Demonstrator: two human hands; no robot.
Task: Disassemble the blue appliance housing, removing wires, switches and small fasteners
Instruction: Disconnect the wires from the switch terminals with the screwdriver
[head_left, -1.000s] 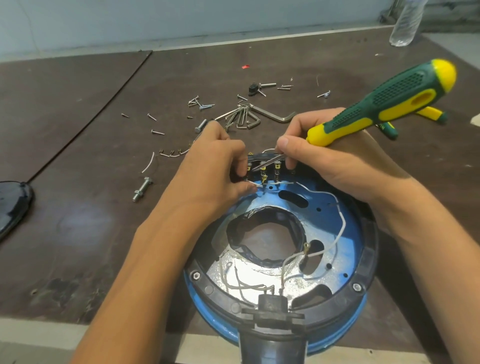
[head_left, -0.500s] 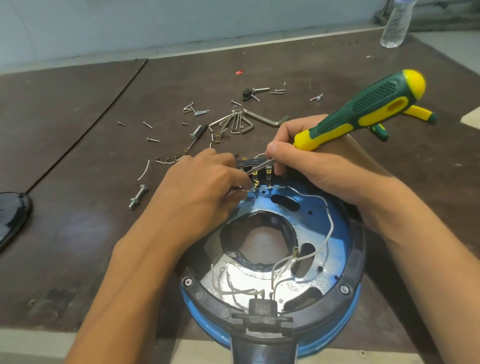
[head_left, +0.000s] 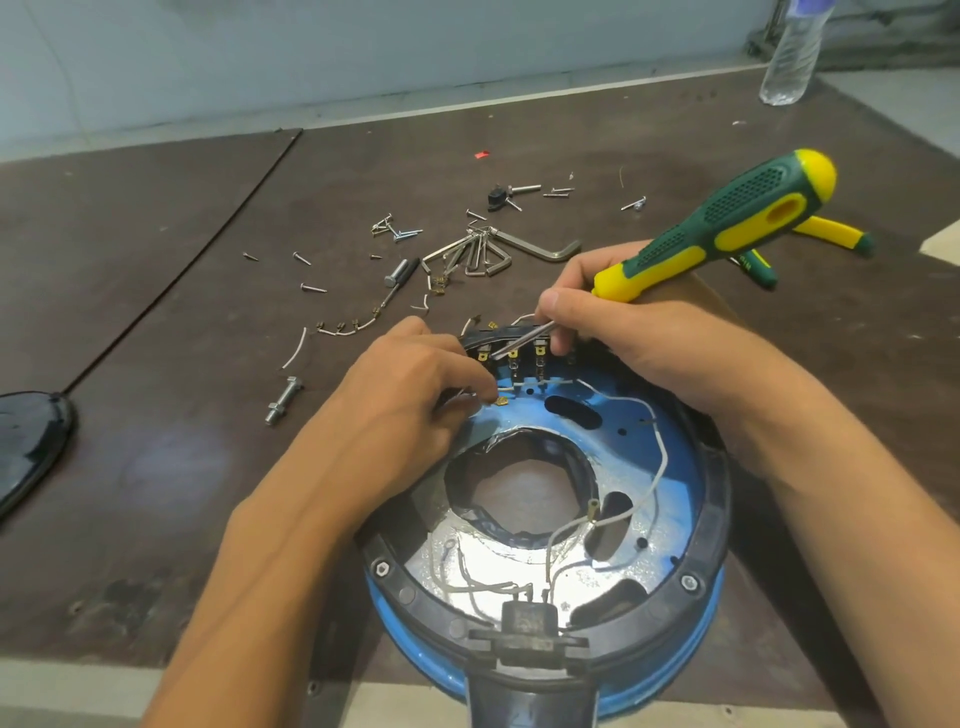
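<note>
The round blue appliance housing (head_left: 670, 467) with a black rim lies open side up at the table's near edge. White wires (head_left: 657, 457) loop across its inside toward a black switch block (head_left: 524, 348) with brass terminals at the far rim. My right hand (head_left: 639, 338) grips a green and yellow screwdriver (head_left: 727, 223) low on its shaft, the tip set against the terminals. My left hand (head_left: 415, 384) pinches a white wire with a brass connector (head_left: 501, 401) just below the switch block.
Loose screws (head_left: 395, 231), a set of hex keys (head_left: 488, 254), cut wire pieces (head_left: 296, 348) and a bolt (head_left: 283, 400) are scattered behind the housing. Pliers with yellow and green handles (head_left: 826, 234) lie at the right. A plastic bottle (head_left: 792, 52) stands far right, a black cover (head_left: 31, 441) at the left edge.
My left hand has drawn the wire end with its brass connector down and away from the switch terminals. The screwdriver stays against the block.
</note>
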